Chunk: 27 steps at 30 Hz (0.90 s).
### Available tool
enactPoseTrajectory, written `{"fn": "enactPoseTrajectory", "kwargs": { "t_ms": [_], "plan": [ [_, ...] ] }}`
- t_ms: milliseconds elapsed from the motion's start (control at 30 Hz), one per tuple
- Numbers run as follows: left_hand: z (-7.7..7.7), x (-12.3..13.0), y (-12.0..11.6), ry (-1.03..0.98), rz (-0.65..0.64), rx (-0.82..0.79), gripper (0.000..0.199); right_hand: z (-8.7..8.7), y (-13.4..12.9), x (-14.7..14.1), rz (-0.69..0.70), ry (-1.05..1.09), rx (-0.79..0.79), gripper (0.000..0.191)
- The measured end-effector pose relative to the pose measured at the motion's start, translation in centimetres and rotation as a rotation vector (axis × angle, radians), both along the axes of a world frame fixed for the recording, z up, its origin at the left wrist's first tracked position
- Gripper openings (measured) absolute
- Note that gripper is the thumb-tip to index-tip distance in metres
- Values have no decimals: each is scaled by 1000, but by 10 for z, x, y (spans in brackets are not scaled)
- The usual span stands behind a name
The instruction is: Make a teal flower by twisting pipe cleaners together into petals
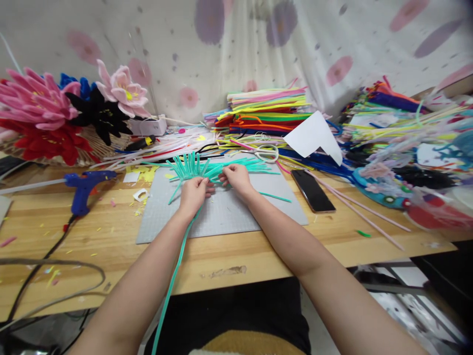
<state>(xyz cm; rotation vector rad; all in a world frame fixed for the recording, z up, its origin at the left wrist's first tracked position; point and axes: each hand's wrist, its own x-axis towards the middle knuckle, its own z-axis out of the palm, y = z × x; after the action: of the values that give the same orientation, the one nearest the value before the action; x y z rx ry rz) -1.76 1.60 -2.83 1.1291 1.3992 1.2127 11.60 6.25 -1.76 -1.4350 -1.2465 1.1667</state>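
Teal pipe cleaners [186, 166] lie bundled and fanned out on a grey cutting mat [221, 217]. My left hand [195, 193] is closed at the near edge of the fan, its fingers on a long teal pipe cleaner [176, 276] that trails down over the table's front edge. To its right, my right hand [235, 176] is pinched over the middle of the bundle, with teal strands at its fingertips. A single teal strand [275, 196] lies apart on the mat's right side.
Around the mat are a blue glue gun [83, 190] with a cord, a black phone [313, 191], scissors [268, 153], white paper [314, 138] and pink stems [365, 214]. Fuzzy flowers [40, 108] stand at the left; colourful pipe cleaners [266, 111] are piled behind.
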Motion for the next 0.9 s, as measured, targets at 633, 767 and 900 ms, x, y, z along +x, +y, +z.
{"fn": "enactPoseTrajectory", "kwargs": {
  "t_ms": [633,767,900],
  "plan": [
    [20,-16,1,-102,-1,-100,19,0,4,31,435,-673,608,12],
    [26,-25,2,-134,-21,-158,17,4,2,28,516,-861,745,17],
    [28,-30,2,-141,-25,-174,15,3,-2,25,545,-918,778,20]
  ]
}}
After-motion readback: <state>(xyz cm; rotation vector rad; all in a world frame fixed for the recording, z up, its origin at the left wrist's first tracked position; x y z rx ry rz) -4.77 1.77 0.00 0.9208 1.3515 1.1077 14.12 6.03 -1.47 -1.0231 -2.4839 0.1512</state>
